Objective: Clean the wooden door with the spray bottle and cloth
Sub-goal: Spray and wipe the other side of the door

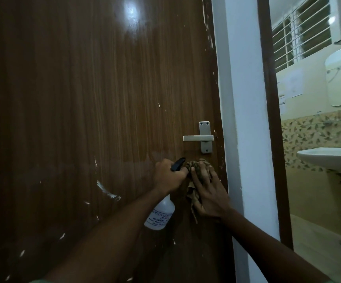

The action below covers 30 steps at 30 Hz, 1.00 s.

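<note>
Wiping door (pixel 83 99) below handle (pixel 198 138): right hand (pixel 208 193) spread flat on cloth (pixel 194 193); left hand (pixel 168 176) gripping spray bottle (pixel 161 215) at nine o'clock. Best kept flat, overlapping strokes.

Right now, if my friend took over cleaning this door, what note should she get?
Left hand: grips the spray bottle by its black trigger head, nozzle toward the door.
Right hand: presses the brown cloth flat on the wooden door, just below the door handle, near the door's edge.
Done: wiping has started under the handle.
Left: white marks at lower left, white flecks along the right edge, the upper door and the handle itself.
</note>
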Available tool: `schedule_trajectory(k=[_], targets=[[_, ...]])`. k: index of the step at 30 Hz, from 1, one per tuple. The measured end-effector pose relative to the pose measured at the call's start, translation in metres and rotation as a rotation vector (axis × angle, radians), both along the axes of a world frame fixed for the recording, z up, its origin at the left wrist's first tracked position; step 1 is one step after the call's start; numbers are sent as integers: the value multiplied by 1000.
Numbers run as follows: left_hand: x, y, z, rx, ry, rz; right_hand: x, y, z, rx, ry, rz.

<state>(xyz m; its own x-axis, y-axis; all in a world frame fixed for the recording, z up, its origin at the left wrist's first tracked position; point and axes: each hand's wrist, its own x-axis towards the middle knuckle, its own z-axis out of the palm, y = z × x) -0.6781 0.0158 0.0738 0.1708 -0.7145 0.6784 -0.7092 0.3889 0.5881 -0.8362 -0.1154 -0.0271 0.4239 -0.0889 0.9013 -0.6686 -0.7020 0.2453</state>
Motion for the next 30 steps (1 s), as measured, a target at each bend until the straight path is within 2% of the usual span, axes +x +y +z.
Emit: schedule_trajectory(k=[4, 8, 11, 12, 15, 17, 19, 22, 24, 26, 28, 30], targets=[[-1, 3, 1, 1, -12, 11, -1, 2, 11, 7, -44, 19], [-2, 5, 2, 10, -11, -21, -5, 11, 44, 90, -309, 201], [0, 4, 5, 15, -16, -24, 4, 12, 38, 124, -495, 267], [0, 3, 8, 18, -24, -15, 8, 12, 29, 106, -469, 220], [0, 4, 12, 25, -26, 14, 3, 8, 6, 42, -231, 127], [1, 3, 12, 32, -12, 4, -17, 7, 21, 23, -80, 128], [-1, 4, 14, 28, -9, 8, -35, 5, 51, 50, -125, 129], [-8, 4, 16, 3, -33, 24, -30, 8, 59, 174, -375, 73], [-14, 5, 14, 5, -38, 13, -15, 17, 22, 178, -322, 42], [-15, 6, 12, 6, -10, -1, -11, 26, -16, 123, -134, 84], [-12, 8, 9, -1, 11, 5, -13, 26, -12, 95, -51, 105], [-3, 9, 4, 2, 38, 0, -6, 22, 23, 103, -132, 140]])
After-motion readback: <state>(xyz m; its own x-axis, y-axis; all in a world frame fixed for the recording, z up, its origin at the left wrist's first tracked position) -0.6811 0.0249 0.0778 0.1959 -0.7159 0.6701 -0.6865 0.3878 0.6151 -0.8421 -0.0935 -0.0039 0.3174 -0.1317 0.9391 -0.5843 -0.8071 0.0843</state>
